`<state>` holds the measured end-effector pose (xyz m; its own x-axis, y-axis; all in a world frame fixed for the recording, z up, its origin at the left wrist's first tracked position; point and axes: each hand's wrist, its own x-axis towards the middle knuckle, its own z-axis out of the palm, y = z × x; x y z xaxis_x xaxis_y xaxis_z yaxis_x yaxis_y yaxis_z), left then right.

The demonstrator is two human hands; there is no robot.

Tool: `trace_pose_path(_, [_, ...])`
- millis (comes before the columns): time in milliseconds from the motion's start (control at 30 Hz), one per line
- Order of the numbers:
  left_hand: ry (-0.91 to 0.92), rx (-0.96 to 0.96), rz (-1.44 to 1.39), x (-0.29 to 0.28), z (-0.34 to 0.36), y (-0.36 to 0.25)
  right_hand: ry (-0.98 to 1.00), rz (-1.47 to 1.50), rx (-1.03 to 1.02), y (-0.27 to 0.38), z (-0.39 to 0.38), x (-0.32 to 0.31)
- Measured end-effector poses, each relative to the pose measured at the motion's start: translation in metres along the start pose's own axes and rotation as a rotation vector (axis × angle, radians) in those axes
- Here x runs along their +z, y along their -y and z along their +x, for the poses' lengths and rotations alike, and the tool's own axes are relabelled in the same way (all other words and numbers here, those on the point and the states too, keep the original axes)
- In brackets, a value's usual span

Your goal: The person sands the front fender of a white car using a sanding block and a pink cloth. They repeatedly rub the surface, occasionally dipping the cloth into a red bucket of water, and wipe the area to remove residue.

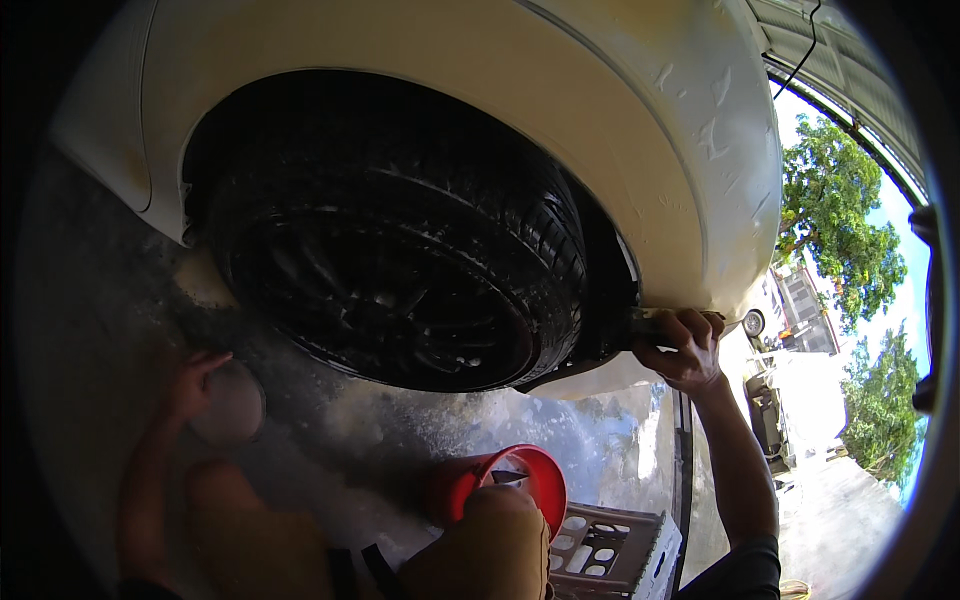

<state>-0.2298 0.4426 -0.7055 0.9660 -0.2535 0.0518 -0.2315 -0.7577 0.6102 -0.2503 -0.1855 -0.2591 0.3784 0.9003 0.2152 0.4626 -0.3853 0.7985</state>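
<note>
My right hand point(685, 352) is closed round a dark block-like pad point(645, 323), pressed against the lower edge of the pale car body point(600, 110) just behind the wheel opening; most of the pad is hidden by my fingers. A black wheel with its tyre point(545, 230) fills the middle, wet with spots of foam. At lower left my left hand point(195, 385) has its fingers stretched out and grips nothing visible. Beside it is a pale round shape point(232, 405), too dim to name. Whether the hand touches that shape, I cannot tell.
A red bucket point(548, 480) stands on the wet concrete floor point(600, 440), partly behind my knee. To its right is a brown plastic stool or crate with holes point(605, 545). Trees point(840, 220) and a bright yard with vehicles lie beyond, on the right.
</note>
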Motion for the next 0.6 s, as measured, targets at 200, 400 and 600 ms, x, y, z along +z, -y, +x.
trace_pose_path(200, [-0.001, 0.01, 0.145, -0.002, 0.0, -0.005, -0.08, 0.016, 0.008, -0.004, 0.012, 0.003])
trace_pose_path(400, [-0.025, 0.02, -0.017, 0.0, -0.004, -0.003, -0.152, -0.004, 0.04, -0.03, 0.044, -0.003])
trace_pose_path(600, [-0.01, -0.001, -0.066, 0.01, -0.008, 0.007, -0.01, -0.092, -0.049, -0.006, 0.0, 0.0])
